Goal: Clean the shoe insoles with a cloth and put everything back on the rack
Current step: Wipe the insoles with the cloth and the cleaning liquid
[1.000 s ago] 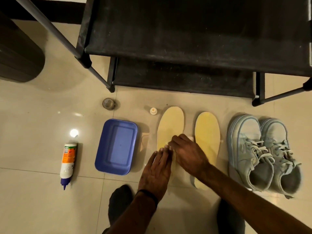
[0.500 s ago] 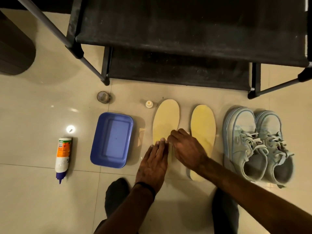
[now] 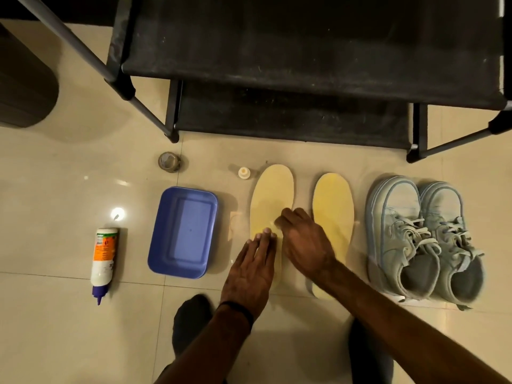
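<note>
Two yellow insoles lie side by side on the tiled floor, the left insole (image 3: 273, 195) and the right insole (image 3: 332, 200). My left hand (image 3: 252, 273) rests flat on the left insole's heel half with its fingers together. My right hand (image 3: 304, 245) is curled over the middle of the same insole, gripping a pale cloth (image 3: 278, 228) that is mostly hidden under the fingers. A pair of light blue sneakers (image 3: 399, 236) stands to the right of the insoles. The black shoe rack (image 3: 304, 51) stands just beyond them, its shelves bare.
A blue plastic tray (image 3: 182, 231) sits left of the insoles, and a white and orange bottle (image 3: 104, 259) lies further left. A small white cap (image 3: 243, 172) and a tape roll (image 3: 169, 161) sit near the rack's leg. My black-socked foot (image 3: 191, 322) is below my hands.
The view has shifted a little. My right hand has edged slightly toward the insole's toe end. My left hand stays pressed on the insole.
</note>
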